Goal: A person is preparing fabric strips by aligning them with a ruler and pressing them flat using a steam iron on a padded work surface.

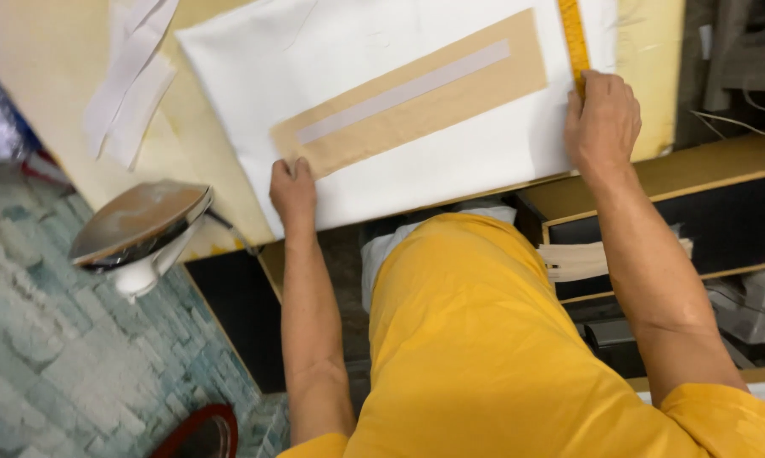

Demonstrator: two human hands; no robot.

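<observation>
We look down on a pale yellow desk (pixel 52 51) standing over a floor of blue-green tiles (pixel 69 356), with dark shelves and loose cables off to the right. A sheet of white fabric (pixel 450 161) lies spread across the desk, and on it rests a long tan strip (pixel 450 106) set at a slant, with a narrower white strip (pixel 403 91) running along its middle. Our left hand (pixel 293 191) presses down at the lower left end of the tan strip, near the front edge of the fabric; its fingers are curled in close together, flat on the cloth rather than wrapped around anything. Our right hand (pixel 603 119) sits at the right edge of the white fabric, and its fingers are bent down over the lower end of a yellow measuring tape (pixel 574 38) that runs up and away along that edge; we cannot tell whether they pinch the tape or only pin it to the desk. At the left, a flat iron (pixel 141 225) lies tipped near the desk's edge, its scorched soleplate turned upward, well apart from the fabric. A few white fabric scraps (pixel 132 76) lie at the upper left of the desk. Our yellow shirt (pixel 484 356) fills the lower middle of the view.
</observation>
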